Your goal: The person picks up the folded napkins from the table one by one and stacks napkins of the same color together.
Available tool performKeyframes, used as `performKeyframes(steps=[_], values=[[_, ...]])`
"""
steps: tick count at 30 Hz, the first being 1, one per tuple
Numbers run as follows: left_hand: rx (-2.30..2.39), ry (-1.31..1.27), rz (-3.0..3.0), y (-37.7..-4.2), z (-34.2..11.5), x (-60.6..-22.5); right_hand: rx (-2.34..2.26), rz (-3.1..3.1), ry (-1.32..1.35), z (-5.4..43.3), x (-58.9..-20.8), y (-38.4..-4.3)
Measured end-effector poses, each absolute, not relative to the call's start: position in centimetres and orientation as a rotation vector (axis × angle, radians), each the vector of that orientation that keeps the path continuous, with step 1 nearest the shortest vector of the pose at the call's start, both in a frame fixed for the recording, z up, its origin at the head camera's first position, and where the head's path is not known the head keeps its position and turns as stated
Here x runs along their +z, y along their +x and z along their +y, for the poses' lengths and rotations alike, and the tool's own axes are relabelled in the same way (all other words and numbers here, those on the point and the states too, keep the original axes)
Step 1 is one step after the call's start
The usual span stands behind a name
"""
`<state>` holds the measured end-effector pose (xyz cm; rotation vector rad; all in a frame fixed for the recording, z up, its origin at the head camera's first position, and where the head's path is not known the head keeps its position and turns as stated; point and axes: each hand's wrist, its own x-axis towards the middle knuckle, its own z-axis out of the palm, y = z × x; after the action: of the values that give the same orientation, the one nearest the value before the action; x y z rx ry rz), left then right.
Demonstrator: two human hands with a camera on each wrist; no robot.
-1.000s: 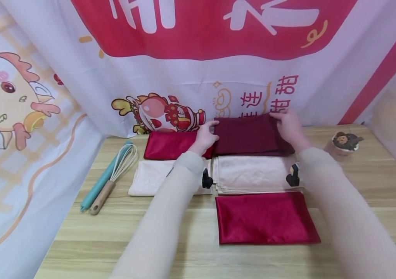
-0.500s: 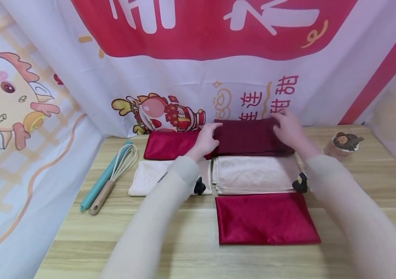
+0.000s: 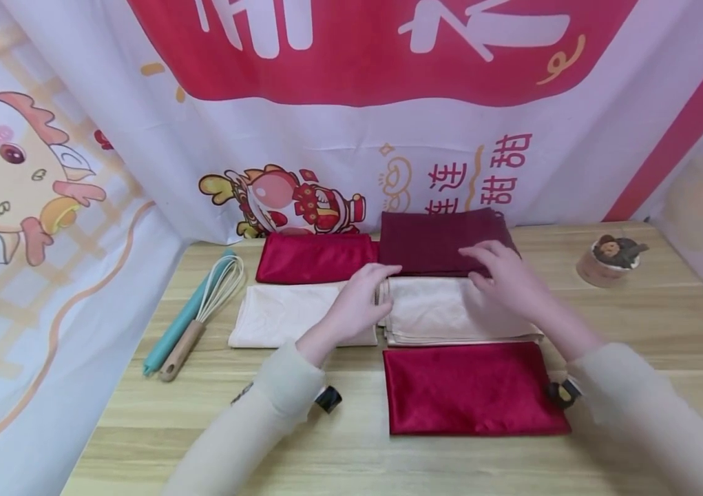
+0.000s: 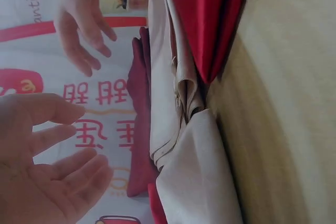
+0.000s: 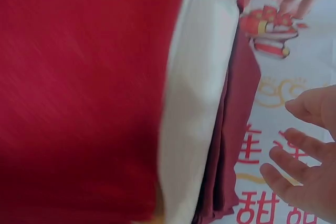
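Wooden table (image 3: 351,461), head view: low right sleeve (image 3: 626,382) could drag near red cloth (image 3: 471,389) askew. Count: red cloth, two; cream cloth (image 3: 428,310), two; maroon cloth (image 3: 419,241) at back, one; whisk (image 3: 191,337), rolling pin (image 3: 184,318), cup (image 3: 602,272), one each. Left wrist: left hand (image 4: 31,187) loosely spread, empty. Right wrist: right hand (image 5: 320,182) likewise; layers (image 5: 220,145) too blurred for counting.

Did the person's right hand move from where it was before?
Yes, the right hand has pulled back, away from the red writing on the curtain.
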<state>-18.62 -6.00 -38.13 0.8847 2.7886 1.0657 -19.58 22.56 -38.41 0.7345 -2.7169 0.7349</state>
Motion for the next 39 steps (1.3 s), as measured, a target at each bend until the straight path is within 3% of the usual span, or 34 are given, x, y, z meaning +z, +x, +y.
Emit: performKeyframes(steps=[19,39], values=[[1.416,0.674,2.443,-10.9,-9.7,-40.5,0.91,-2.81,0.592,24.6,-40.8,-9.9],[1.544,0.56,2.289,-7.8,-8.5,-42.8,0.945,-2.804,0.353,27.1,-44.0,-6.3]])
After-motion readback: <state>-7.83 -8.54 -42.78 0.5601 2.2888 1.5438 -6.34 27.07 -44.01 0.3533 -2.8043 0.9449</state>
